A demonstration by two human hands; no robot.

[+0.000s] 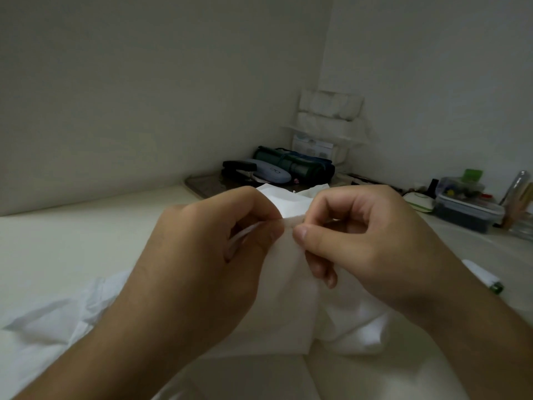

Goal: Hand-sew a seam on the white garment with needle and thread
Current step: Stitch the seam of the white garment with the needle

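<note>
The white garment point(288, 298) is held up in front of me over the pale table point(72, 241), with its loose part spilling down to the left and below. My left hand point(202, 255) pinches a folded edge of the cloth between thumb and fingers. My right hand point(360, 235) pinches the same edge just to the right, thumb tip against the fold, almost touching the left hand. Needle and thread are too small to make out between the fingertips.
A dark tray point(202, 184) at the far corner holds a stapler, a grey case point(268, 173) and a rolled green pouch point(300, 163). A clear box of small items point(464, 206) stands at the right. A white tube with a green cap point(484, 278) lies by my right wrist.
</note>
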